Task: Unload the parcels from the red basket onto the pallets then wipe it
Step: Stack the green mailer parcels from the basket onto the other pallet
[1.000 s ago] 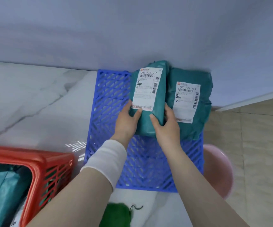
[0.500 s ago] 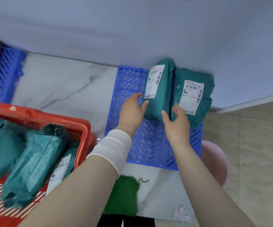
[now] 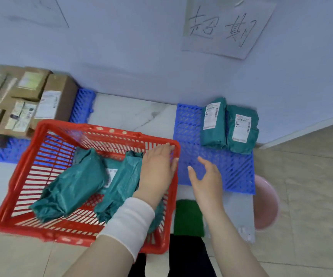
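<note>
The red basket (image 3: 41, 198) stands on the floor at lower left and holds several teal parcels; the biggest teal parcel (image 3: 71, 184) lies on the left and another teal parcel (image 3: 119, 184) beside my wrist. My left hand (image 3: 156, 170) hovers open over the basket's right end, fingers near the rim. My right hand (image 3: 207, 176) is open and empty, above the front edge of the blue pallet (image 3: 235, 168). Two teal parcels with white labels (image 3: 213, 124) (image 3: 241, 128) lie side by side at the pallet's far end by the wall.
Brown cardboard boxes (image 3: 31, 100) are stacked on a second blue pallet (image 3: 81, 106) at far left. A green cloth (image 3: 188, 216) lies on the floor by the basket's right side. A pink basin (image 3: 267, 204) sits right of the pallet. The wall carries a handwritten paper sign (image 3: 225, 27).
Both hands let go of the left parcel on the pallet and drew back; my left hand moved over the basket. The view swung left and up, bringing the whole basket into sight.
</note>
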Demonstrator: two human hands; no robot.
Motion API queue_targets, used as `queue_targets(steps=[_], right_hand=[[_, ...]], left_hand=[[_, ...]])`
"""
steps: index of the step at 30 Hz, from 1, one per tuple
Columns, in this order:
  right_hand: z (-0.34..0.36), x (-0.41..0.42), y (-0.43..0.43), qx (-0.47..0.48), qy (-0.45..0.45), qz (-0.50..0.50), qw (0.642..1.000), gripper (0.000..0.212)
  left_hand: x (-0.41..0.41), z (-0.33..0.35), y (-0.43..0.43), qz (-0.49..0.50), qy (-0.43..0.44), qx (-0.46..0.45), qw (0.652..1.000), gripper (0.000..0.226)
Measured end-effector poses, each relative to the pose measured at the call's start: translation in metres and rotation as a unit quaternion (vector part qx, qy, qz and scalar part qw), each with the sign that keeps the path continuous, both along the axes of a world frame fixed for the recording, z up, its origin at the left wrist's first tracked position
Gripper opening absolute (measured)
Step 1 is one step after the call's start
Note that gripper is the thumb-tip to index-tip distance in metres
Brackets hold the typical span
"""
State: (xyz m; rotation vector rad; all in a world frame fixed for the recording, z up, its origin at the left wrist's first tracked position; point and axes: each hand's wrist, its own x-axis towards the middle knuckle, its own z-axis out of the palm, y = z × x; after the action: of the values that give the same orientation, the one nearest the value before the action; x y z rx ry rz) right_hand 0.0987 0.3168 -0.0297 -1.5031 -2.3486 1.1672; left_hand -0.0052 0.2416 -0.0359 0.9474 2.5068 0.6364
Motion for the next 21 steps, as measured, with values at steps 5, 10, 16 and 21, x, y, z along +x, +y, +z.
queue_targets(steps=[5, 10, 16, 21], right_hand=[[0.011, -0.018, -0.055, 0.006, -0.003, 0.021, 1.0, 0.041], [0.008, -0.023, -0.084, -0.008, -0.008, 0.049, 0.999, 0.043], [0.002, -0.021, -0.102, -0.03, -0.029, 0.054, 0.998, 0.046], [0.003, -0.036, -0.119, -0.034, -0.041, 0.037, 0.998, 0.045]], left_hand=[[-0.008, 0.006, -0.053, 0.005, 0.013, -0.024, 1.0, 0.04], [-0.004, 0.001, -0.083, 0.017, 0.008, -0.045, 0.999, 0.041], [-0.003, -0.006, -0.098, 0.007, -0.012, -0.059, 0.998, 0.041], [-0.02, -0.007, -0.11, -0.015, -0.027, -0.047, 0.998, 0.04]])
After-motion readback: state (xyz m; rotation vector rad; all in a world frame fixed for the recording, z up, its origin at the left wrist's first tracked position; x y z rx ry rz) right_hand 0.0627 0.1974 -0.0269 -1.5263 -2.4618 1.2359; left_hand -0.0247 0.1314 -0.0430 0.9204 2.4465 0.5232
